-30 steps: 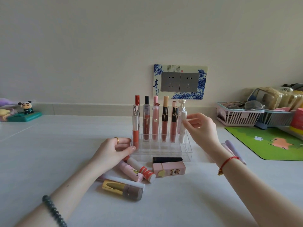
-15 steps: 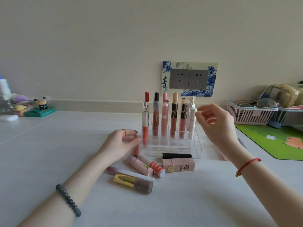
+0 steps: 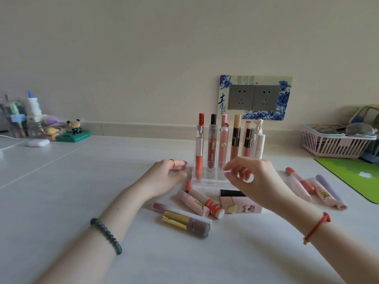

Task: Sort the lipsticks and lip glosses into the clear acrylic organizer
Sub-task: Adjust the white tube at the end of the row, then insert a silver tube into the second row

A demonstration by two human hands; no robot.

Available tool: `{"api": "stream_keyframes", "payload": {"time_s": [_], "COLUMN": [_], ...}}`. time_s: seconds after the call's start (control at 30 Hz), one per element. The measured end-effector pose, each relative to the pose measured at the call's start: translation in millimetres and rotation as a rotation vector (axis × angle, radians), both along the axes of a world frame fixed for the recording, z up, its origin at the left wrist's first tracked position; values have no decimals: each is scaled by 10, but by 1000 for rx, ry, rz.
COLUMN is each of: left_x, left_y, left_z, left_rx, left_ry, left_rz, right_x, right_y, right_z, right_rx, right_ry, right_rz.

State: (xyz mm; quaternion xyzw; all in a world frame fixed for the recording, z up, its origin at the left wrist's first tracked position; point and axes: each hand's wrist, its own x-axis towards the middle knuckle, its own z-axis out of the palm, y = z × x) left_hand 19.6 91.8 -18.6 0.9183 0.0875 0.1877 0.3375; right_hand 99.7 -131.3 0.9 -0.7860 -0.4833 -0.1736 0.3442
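Across the white bench [image 3: 61, 181], my clear acrylic organizer [image 3: 207, 180] holds six slim lip-gloss tubes [image 3: 223, 144] upright in its slots; loose lipsticks [image 3: 185, 222] lie around it. My left hand [image 3: 164, 177] and right hand [image 3: 252, 179] hover close, relaxed, empty.

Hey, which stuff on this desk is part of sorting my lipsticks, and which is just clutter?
For the job:
clear acrylic organizer
tubes standing in it
loose tubes in front
loose tubes on the right
pink box

Lying about:
panda figurine
slatted basket
green mat
wall sockets
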Motion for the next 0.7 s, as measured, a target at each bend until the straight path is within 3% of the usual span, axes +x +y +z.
{"api": "stream_keyframes", "payload": {"time_s": [0.23,0.37,0.7], "left_x": [173,217,190], "left_y": [-17,-1,18], "left_z": [-13,-26,39], "left_rx": [-17,102,160], "left_ry": [176,234,104], "left_rz": [-22,-56,201], "right_x": [21,41,32], "right_y": [7,-8,-6], "right_z": [-36,-30,-14], "right_rx": [-3,-13,-15], "right_ry": [24,24,32], "right_rz": [-22,-40,-48]}}
